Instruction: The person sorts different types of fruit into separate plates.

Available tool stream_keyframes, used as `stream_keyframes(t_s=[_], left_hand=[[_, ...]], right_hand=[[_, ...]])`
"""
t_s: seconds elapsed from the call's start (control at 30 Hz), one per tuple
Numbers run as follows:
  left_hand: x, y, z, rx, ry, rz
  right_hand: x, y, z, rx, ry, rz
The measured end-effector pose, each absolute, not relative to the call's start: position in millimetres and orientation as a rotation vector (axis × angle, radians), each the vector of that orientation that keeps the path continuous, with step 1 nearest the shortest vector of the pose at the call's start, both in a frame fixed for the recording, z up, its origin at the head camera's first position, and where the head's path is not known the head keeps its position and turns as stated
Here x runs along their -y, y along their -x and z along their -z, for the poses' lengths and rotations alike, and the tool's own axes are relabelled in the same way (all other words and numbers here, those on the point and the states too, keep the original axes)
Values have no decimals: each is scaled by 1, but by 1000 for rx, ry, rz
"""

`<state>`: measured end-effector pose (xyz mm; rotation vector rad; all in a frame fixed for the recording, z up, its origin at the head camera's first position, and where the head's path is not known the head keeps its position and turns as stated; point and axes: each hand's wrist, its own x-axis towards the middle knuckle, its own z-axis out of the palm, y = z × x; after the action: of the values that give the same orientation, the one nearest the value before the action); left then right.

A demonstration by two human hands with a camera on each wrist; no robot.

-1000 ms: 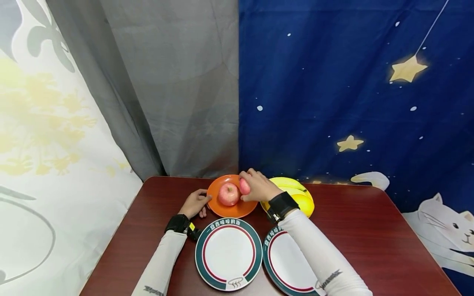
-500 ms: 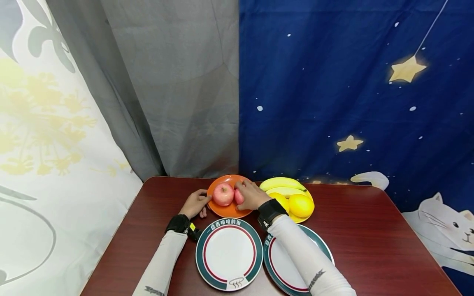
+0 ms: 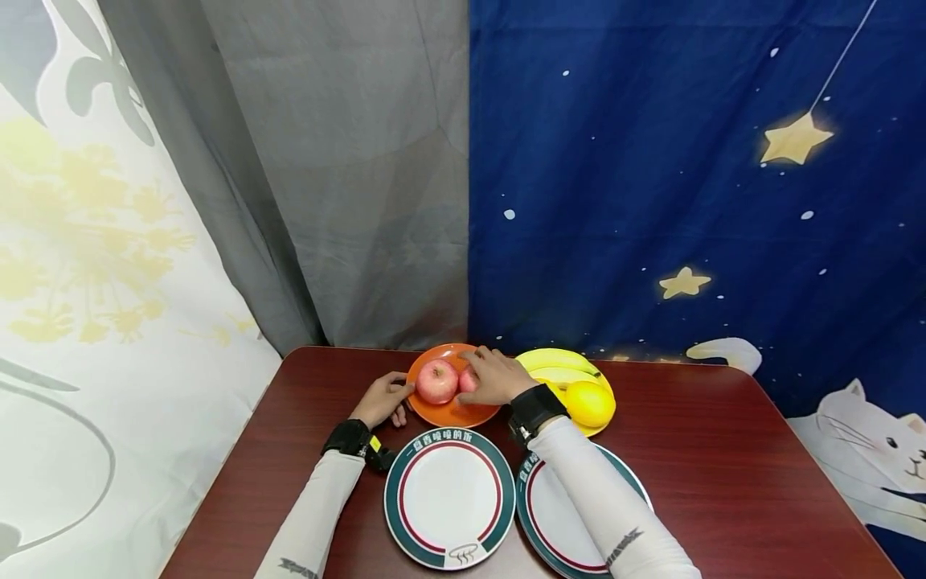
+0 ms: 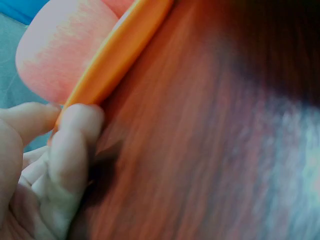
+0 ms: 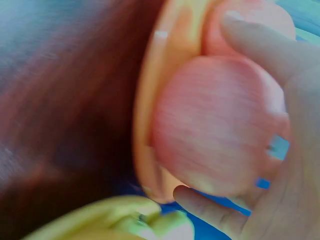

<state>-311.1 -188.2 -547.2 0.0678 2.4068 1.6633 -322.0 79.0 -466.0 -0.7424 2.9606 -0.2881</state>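
In the head view, an orange plate [image 3: 441, 416] near the table's back edge bears two red apples. My left hand [image 3: 381, 400] pinches its left rim between thumb and finger, as the left wrist view shows with the plate's edge [image 4: 117, 55]. The left apple [image 3: 437, 381] lies beside the right apple [image 3: 469, 379]. Around the right apple stands my right hand [image 3: 499, 378], its fingers spread. In the right wrist view, gaps show between palm and near apple [image 5: 215, 125], with the thumb reaching past it towards the other apple [image 5: 250, 20]. Part of the right apple is hidden by the hand.
A yellow plate [image 3: 610, 412] with bananas [image 3: 557, 360] and a lemon-like yellow fruit [image 3: 589, 404] stands right of the orange plate. Nearer me lie two green-rimmed white plates, the left plate [image 3: 450, 494] and the right plate [image 3: 564, 515], partly under my right sleeve [image 3: 608, 507].
My right hand has lowered an apple onto the orange plate beside the other, which shifted slightly left; the fingers have since loosened and drawn back a little. The left hand stays on the rim.
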Motion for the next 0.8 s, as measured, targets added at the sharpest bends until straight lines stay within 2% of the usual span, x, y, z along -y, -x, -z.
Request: stream_keyframes(t_s=[0.17, 0.37, 0.63, 0.8], left_hand=[[198, 302, 545, -2354, -79, -1684], [213, 271, 539, -2499, -154, -1532], [219, 218, 539, -2571, -217, -1500], [210, 198, 543, -2520, -220, -1501]], right_hand=[[-102, 316, 437, -3019, 766, 401], [-142, 300, 418, -3062, 688, 473], [-173, 279, 447, -3033, 644, 516], [-176, 273, 466, -3021, 618, 508]])
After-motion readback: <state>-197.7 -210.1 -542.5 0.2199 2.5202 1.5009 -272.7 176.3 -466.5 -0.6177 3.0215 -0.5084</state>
